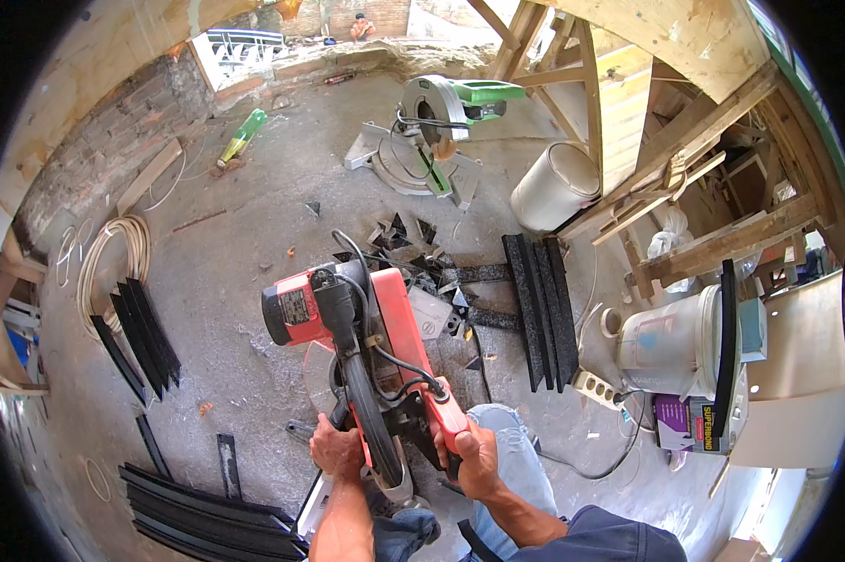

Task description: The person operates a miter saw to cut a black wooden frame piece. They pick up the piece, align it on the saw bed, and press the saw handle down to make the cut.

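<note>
While the right hand (474, 459) wraps the red handle (452, 421), the left hand (336, 445) rests low beside the red saw (399, 314)

The right hand is closed, its fingers curled around the handle at the saw's near end. The left hand is bent in at the saw's near left side; its fingertips are partly hidden, so I cannot tell whether they pinch anything. The saw stands right in front of the person, mostly ahead of both hands, its long red arm running away from the body with the far end leaning a little left. The motor housing (296, 309) juts out to the left. Of the two, the right hand is nearer that arm's line.

Left of the left forearm, long black strips (207, 518) lie bundled on the concrete floor (254, 206). Just past the saw is a heap of dark, largely triangular offcuts (422, 262); to its right, more dark strips (537, 309) lie side by side, pointing away. Farther out, a green saw (432, 103) stands near a white bucket (549, 192), and a coiled hose (127, 228) lies at the left.
</note>
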Demonstrator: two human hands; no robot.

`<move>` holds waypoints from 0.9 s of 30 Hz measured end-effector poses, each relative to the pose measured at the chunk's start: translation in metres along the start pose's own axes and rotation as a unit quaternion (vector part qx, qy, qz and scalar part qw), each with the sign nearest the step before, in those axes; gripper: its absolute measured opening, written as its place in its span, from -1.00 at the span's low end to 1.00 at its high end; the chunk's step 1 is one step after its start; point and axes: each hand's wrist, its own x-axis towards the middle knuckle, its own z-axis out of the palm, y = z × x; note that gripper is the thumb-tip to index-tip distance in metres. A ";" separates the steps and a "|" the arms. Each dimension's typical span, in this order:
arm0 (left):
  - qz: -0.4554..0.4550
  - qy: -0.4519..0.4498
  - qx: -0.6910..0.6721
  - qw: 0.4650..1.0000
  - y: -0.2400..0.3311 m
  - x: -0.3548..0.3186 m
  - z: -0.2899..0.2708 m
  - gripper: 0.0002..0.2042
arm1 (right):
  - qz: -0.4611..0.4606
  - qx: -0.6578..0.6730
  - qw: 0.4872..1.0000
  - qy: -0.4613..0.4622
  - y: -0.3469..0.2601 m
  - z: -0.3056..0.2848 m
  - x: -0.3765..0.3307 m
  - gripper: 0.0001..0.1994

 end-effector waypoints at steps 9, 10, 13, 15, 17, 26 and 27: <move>-0.006 -0.002 0.004 1.000 0.000 0.000 -0.002 -0.44 | -0.008 -0.014 1.000 -0.008 0.001 -0.001 0.000 -0.32; -0.006 -0.002 0.004 1.000 0.000 0.000 -0.002 -0.44 | -0.006 -0.012 1.000 -0.009 0.001 -0.001 0.000 -0.33; -0.005 0.005 0.005 1.000 0.001 0.000 -0.002 -0.44 | -0.006 -0.004 1.000 -0.003 0.001 0.000 0.000 -0.35; -0.003 0.009 0.004 1.000 0.002 0.000 -0.003 -0.44 | -0.009 0.001 1.000 -0.001 0.002 0.002 0.001 -0.36; -0.006 0.008 0.007 1.000 0.003 -0.001 -0.003 -0.44 | -0.011 0.005 1.000 0.000 0.001 0.002 0.001 -0.37; -0.004 0.006 0.004 1.000 0.001 -0.001 -0.004 -0.45 | -0.007 0.000 1.000 0.001 0.003 0.001 0.000 -0.38; -0.003 0.009 0.001 1.000 0.000 -0.001 -0.004 -0.45 | -0.012 0.000 1.000 0.001 0.004 0.002 0.000 -0.38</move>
